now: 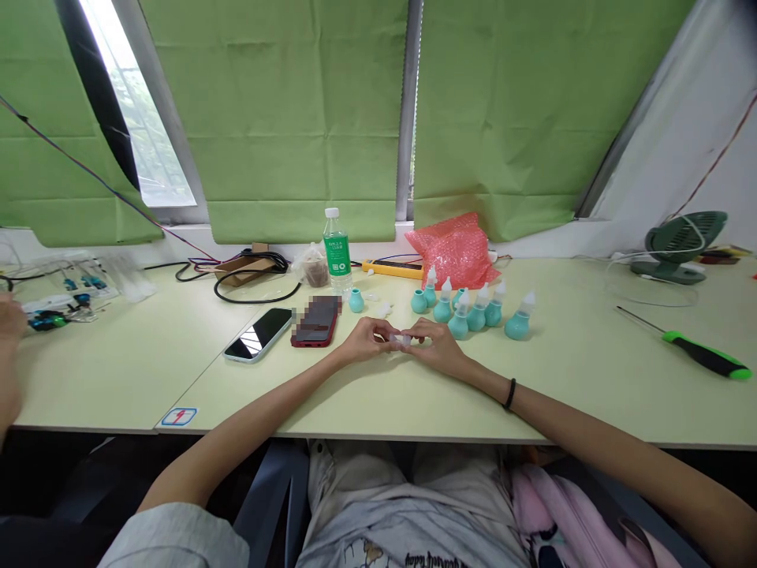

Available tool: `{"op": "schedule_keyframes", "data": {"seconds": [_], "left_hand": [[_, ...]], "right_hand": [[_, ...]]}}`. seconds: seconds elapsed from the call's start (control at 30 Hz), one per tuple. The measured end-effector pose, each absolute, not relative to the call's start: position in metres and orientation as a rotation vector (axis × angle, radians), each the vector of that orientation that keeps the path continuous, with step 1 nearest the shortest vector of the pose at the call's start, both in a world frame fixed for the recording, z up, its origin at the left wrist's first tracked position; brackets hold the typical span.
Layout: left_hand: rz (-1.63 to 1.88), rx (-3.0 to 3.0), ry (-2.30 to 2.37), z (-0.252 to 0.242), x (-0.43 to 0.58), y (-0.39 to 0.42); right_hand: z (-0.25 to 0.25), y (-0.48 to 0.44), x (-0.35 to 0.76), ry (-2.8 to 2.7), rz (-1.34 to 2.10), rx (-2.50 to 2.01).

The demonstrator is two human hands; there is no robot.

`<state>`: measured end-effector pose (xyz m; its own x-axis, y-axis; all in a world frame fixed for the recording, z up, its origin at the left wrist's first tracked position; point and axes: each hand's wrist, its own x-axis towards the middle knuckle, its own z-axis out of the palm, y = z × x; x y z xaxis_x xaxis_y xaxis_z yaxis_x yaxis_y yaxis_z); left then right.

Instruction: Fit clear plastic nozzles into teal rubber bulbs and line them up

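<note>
Fingertips (387,334) of both my hands meet at the middle of the table (378,402), pinched closed on one small clear plastic piece (404,340). My left hand (367,339) grips its left end; my right hand (438,345) grips its right end. The remaining fingers of each hand are curled in, and both hands sit low over the tabletop. The piece is too small to tell its shape. A black band (509,394) circles my right wrist.

Just beyond my right hand stands a cluster of teal squeeze bulbs (476,315), upright, each fitted with a pale nozzle. Farther left, a single teal bulb (356,300) stands without a nozzle, and a few loose clear nozzles (384,309) lie just to its right.

Left of my left hand lies a red phone (316,322), and beside it a light-blue phone (260,334), both face up. At the far edge stand a green-labelled water bottle (337,252), a small bag (315,268) with brown contents, a yellow power strip (393,269) and a pink bubble-wrap bag (455,248). Black cables (254,276) lie coiled on the far left.

Well to the right lies a green-handled screwdriver (703,356); a green desk fan (680,244) stands far right. Another person's hand (9,319) shows at the left edge.
</note>
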<state>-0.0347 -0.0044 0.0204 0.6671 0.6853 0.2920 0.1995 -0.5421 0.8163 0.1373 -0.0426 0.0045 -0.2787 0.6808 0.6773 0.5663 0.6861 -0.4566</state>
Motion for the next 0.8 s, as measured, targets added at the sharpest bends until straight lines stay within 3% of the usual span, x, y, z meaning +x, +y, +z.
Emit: {"op": "schedule_keyframes", "data": {"seconds": [0.27, 0.43, 0.6, 0.7, 0.8], "left_hand": [[0.822, 2.076, 0.624, 0.032, -0.039, 0.003], [1.256, 2.505, 1.166, 0.045, -0.054, 0.027], [0.927, 2.857, 1.702, 0.035, -0.056, 0.052], [0.714, 2.892, 1.705, 0.03, -0.053, 0.059], [0.768, 2.867, 1.598, 0.03, -0.052, 0.061]], "right_hand": [[0.011, -0.05, 0.132, -1.87, 0.167, -0.991], [0.013, -0.051, 0.131, -1.802, 0.293, -1.01], [0.011, -0.049, 0.132, -1.797, 0.409, -1.021], [0.008, -0.048, 0.132, -1.782, 0.536, -1.042], [0.005, -0.047, 0.13, -1.778, 0.638, -1.063]]}}
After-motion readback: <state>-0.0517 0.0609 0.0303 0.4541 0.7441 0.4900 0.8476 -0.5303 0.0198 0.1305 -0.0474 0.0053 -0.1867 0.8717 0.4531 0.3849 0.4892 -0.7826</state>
